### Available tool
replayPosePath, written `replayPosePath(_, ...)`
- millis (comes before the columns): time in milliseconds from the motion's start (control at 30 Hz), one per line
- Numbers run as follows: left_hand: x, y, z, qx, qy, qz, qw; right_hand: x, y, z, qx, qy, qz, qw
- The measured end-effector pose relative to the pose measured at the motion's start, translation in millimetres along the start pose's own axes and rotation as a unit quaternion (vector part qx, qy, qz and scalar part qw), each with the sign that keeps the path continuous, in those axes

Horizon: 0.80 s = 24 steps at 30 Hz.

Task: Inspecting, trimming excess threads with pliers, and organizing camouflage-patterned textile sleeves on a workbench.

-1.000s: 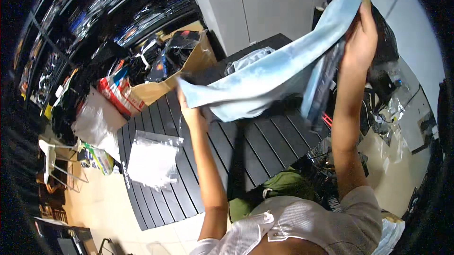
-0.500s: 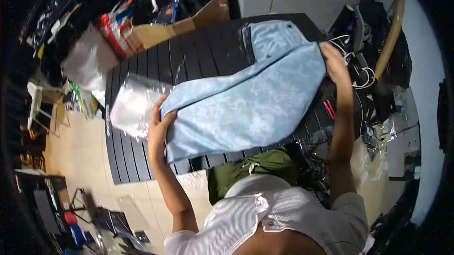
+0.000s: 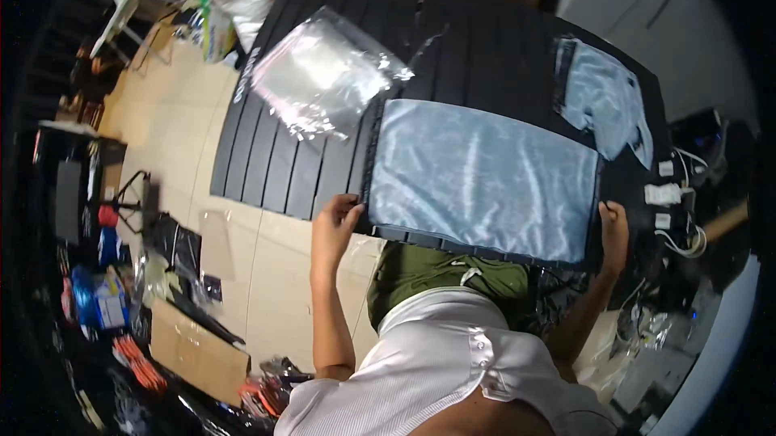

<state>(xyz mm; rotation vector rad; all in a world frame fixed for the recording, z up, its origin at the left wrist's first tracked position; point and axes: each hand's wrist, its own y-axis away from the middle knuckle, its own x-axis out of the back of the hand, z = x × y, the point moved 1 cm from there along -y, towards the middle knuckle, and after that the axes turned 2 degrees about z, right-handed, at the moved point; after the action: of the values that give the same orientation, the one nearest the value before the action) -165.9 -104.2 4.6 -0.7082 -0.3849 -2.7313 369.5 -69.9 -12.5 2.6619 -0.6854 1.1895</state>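
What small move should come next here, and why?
Perhaps ease the left hand and right hand slightly apart: they are at opposite side edges of the pale blue cloth, which lies spread on the black slatted table with soft creases showing.

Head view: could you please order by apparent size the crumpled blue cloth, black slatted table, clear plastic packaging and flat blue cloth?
Largest to smallest:
1. Black slatted table, partly covered, yet clearly largest
2. Flat blue cloth
3. Clear plastic packaging
4. Crumpled blue cloth

white lettering (image 3: 246, 77), along left edge of black slatted table (image 3: 493, 48)
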Motion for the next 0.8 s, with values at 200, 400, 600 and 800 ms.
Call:
replayPosePath(200, -1, 9, 8, 0.019, -0.003, 0.027, 0.999, 1, 11, -11, -0.05, -0.031, -0.089, 0.994)
replayPosePath(400, -1, 10, 10, -0.023, 0.048, 0.066, 0.996, 17, 8, 11, 0.044, 0.048, 0.067, 0.996)
replayPosePath(600, -5, 8, 5, 0.016, 0.039, -0.01, 0.999, 26, 15, 54, 0.102, 0.241, 0.104, 0.96)
replayPosePath(800, -2, 11, 12, -0.013, -0.041, -0.007, 0.999, 1, 30, 66, 0.069, 0.335, 0.099, 0.934)
